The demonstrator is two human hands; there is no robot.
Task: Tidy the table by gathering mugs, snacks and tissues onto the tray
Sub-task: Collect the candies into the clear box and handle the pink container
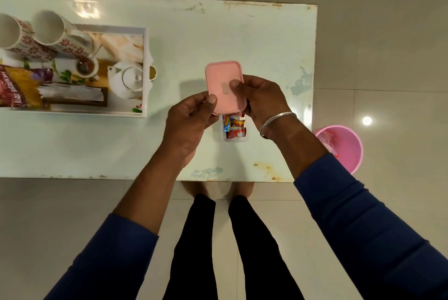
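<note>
Both hands, left (191, 115) and right (260, 99), pinch a pink lid (224, 86) above the bench (242, 33), hiding most of the clear snack box (234, 127); tray (144, 69) far left, mugs (52, 33) cropped.

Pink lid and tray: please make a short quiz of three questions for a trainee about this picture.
1. True or false: both hands hold the pink lid.
2. What lies in the clear box under the lid? A) wrapped sweets B) spoons C) tissues
3. How many mugs stand on the tray?

Key:
1. True: left hand and right hand both grip it.
2. A
3. Two: one mug and the other mug.
</note>
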